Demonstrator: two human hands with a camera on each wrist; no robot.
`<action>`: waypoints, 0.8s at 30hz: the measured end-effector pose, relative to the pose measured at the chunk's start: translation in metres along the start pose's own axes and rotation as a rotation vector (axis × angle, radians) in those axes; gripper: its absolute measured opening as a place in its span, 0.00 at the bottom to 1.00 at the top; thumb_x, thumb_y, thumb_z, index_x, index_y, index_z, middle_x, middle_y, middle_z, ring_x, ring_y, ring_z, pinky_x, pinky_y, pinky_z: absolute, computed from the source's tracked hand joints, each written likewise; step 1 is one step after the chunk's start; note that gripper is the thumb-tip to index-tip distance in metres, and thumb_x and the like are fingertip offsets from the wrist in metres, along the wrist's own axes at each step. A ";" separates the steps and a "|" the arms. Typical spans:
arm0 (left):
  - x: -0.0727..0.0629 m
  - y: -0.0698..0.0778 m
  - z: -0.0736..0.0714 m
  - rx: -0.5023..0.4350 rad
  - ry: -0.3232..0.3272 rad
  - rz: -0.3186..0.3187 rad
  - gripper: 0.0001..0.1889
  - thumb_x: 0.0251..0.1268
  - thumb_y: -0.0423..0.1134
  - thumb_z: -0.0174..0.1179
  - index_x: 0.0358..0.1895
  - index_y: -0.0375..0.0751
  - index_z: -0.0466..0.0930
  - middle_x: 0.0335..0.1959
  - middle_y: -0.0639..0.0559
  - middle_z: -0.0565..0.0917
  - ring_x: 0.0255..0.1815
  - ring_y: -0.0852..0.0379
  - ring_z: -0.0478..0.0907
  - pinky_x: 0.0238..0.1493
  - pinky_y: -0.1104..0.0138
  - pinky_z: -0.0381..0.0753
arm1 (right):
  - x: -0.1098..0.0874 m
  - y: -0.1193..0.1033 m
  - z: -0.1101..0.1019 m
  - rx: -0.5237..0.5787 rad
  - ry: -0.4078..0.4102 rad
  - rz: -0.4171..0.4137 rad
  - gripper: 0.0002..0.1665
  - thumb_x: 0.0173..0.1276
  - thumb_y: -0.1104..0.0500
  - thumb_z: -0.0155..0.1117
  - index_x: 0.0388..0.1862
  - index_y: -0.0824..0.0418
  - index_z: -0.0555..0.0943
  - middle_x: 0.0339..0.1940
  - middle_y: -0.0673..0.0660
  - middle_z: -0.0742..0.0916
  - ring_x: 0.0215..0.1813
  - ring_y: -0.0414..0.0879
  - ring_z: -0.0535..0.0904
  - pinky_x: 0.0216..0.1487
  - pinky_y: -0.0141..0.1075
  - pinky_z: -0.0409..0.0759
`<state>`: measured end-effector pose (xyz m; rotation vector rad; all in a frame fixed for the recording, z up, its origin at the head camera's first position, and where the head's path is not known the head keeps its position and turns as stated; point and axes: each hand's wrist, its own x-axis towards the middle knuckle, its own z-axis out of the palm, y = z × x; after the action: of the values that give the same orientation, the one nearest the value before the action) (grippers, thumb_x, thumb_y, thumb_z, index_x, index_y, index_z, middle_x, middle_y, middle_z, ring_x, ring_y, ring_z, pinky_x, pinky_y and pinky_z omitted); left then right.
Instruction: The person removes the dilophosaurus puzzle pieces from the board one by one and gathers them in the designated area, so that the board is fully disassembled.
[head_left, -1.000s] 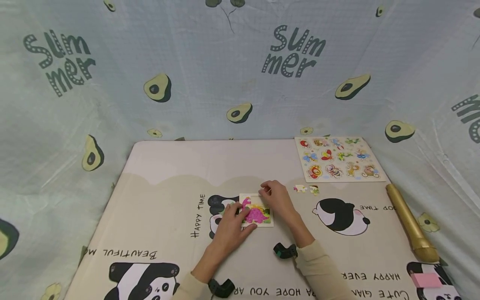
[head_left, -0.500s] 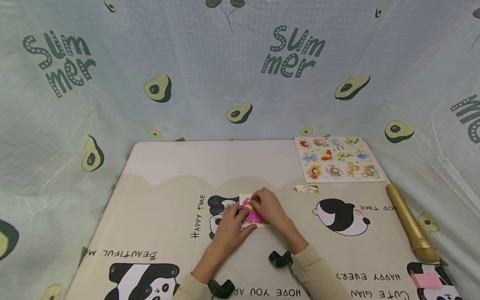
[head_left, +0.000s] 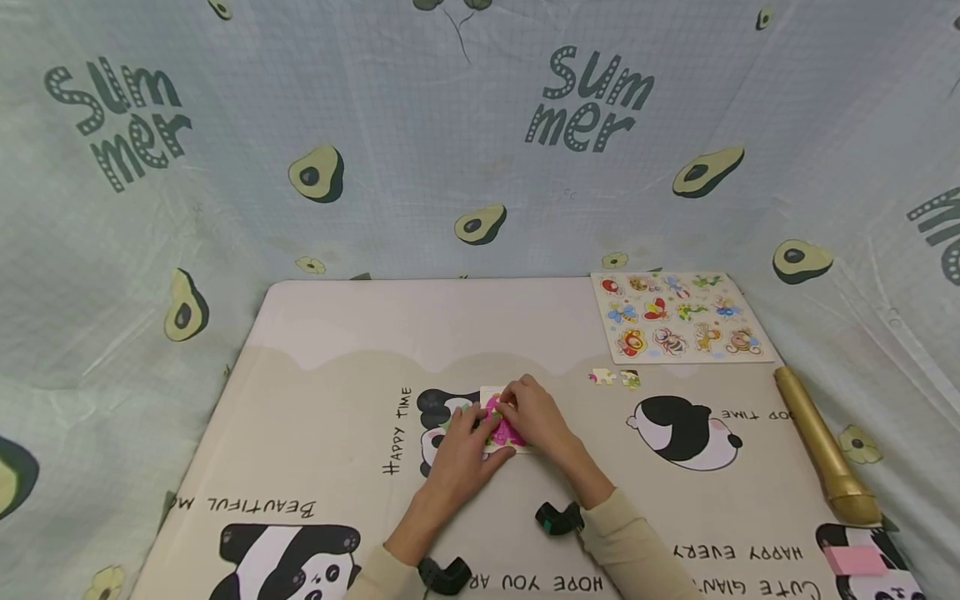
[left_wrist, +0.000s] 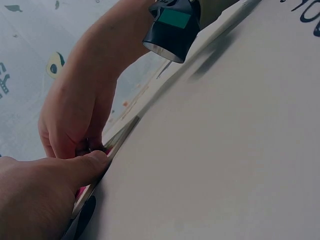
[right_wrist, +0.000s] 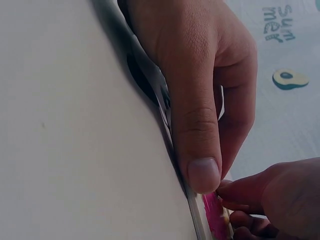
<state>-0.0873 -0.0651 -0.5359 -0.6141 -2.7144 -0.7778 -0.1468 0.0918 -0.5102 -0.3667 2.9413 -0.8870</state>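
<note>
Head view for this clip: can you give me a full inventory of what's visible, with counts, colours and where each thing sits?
small puzzle board: 1, pink design with pale border, mid-table, partly covered by hands
loose puzzle pieces: 2, multicoloured, right of the small board
picture board: 1, pale with colourful pictures, far right of table
rod: 1, gold, right edge
block: 1, pink, lower right
table surface: 1, beige with panda prints and lettering, under everything
backdrop: pale blue-grey, avocado prints, behind and beside
wrist devices: 2, black, one by each wrist
sleeves: 2, beige, bottom
left hand: 1, on the small board's left side
right hand: 1, fingertips at the small board; anything pinched is hidden
</note>
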 end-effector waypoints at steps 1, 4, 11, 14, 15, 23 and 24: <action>0.000 0.000 0.000 -0.003 -0.002 -0.002 0.30 0.61 0.56 0.68 0.62 0.43 0.81 0.55 0.42 0.81 0.61 0.42 0.79 0.73 0.42 0.67 | 0.000 0.000 0.000 -0.003 -0.002 0.003 0.09 0.67 0.56 0.70 0.37 0.61 0.84 0.32 0.52 0.75 0.30 0.41 0.68 0.32 0.32 0.69; 0.001 0.000 0.000 -0.004 0.001 -0.001 0.29 0.61 0.55 0.69 0.62 0.43 0.81 0.54 0.43 0.81 0.60 0.44 0.79 0.73 0.42 0.68 | -0.001 -0.001 0.000 -0.003 -0.002 0.004 0.09 0.68 0.56 0.69 0.37 0.62 0.83 0.33 0.53 0.75 0.30 0.41 0.68 0.32 0.32 0.69; 0.001 -0.002 0.002 -0.001 0.005 -0.005 0.29 0.60 0.55 0.69 0.60 0.42 0.82 0.54 0.43 0.81 0.58 0.46 0.79 0.73 0.43 0.68 | -0.001 0.000 0.002 0.018 0.000 0.016 0.10 0.69 0.56 0.69 0.38 0.62 0.82 0.34 0.53 0.76 0.30 0.41 0.68 0.32 0.31 0.69; 0.001 -0.002 0.003 -0.005 0.016 -0.002 0.29 0.60 0.55 0.70 0.60 0.42 0.82 0.53 0.43 0.81 0.58 0.46 0.79 0.73 0.43 0.68 | -0.001 0.001 0.003 0.044 0.002 0.024 0.10 0.69 0.56 0.69 0.38 0.62 0.81 0.34 0.53 0.77 0.31 0.41 0.69 0.32 0.30 0.69; 0.001 -0.002 0.003 -0.006 0.019 -0.001 0.29 0.60 0.55 0.70 0.60 0.42 0.82 0.53 0.43 0.81 0.58 0.46 0.79 0.73 0.43 0.68 | -0.002 0.001 0.003 0.055 0.003 0.023 0.10 0.68 0.56 0.69 0.38 0.62 0.81 0.34 0.53 0.77 0.31 0.40 0.69 0.32 0.30 0.69; 0.001 -0.001 0.002 0.002 0.025 0.013 0.29 0.59 0.54 0.70 0.60 0.41 0.82 0.53 0.43 0.81 0.59 0.45 0.79 0.73 0.42 0.68 | -0.002 0.002 0.003 0.176 0.035 0.017 0.07 0.68 0.58 0.68 0.39 0.60 0.82 0.30 0.52 0.84 0.30 0.39 0.73 0.29 0.28 0.70; 0.001 -0.001 0.002 0.004 0.028 0.016 0.29 0.59 0.54 0.71 0.60 0.41 0.82 0.53 0.43 0.81 0.59 0.45 0.79 0.72 0.42 0.68 | -0.002 0.002 0.003 0.191 0.041 0.021 0.07 0.68 0.58 0.68 0.39 0.60 0.82 0.30 0.52 0.85 0.30 0.39 0.73 0.29 0.28 0.70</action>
<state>-0.0887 -0.0648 -0.5375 -0.6193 -2.6818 -0.7716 -0.1449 0.0923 -0.5137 -0.3105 2.8567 -1.1739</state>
